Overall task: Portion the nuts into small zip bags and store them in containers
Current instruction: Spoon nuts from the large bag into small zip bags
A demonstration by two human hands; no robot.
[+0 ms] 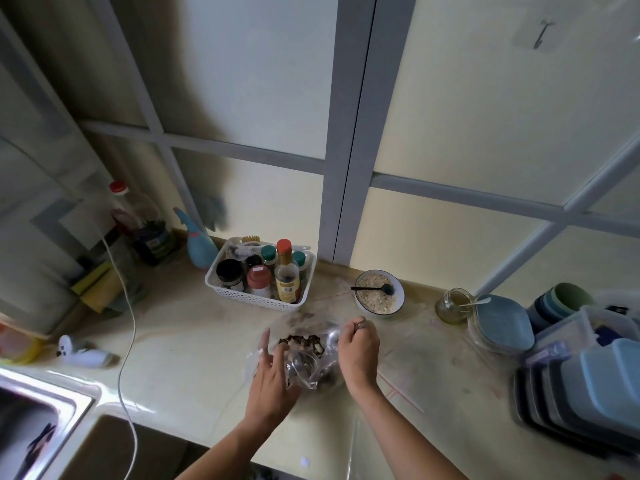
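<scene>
In front of the white basket of bottles and jars, on the pale counter, sits the clear plastic bag of nuts, crumpled and open at the top, with dark nuts showing inside. My left hand rests against the bag's left side with the fingers mostly straight and spread, touching the plastic rather than closing round it. My right hand is on the bag's right side, fingers curled, pinching something thin and shiny at the bag's upper edge; I cannot tell whether it is a spoon handle or a fold of the plastic.

Just right of the basket stands a bowl of pale flakes with a black spoon lying across it. Further right of the basket is a small glass jar, then a stack of blue lids, and beyond them blue storage containers at the counter's right end. Left of the basket stands a blue spray bottle, and a white cord trails across the counter. Well to the basket's lower left is the steel sink.
</scene>
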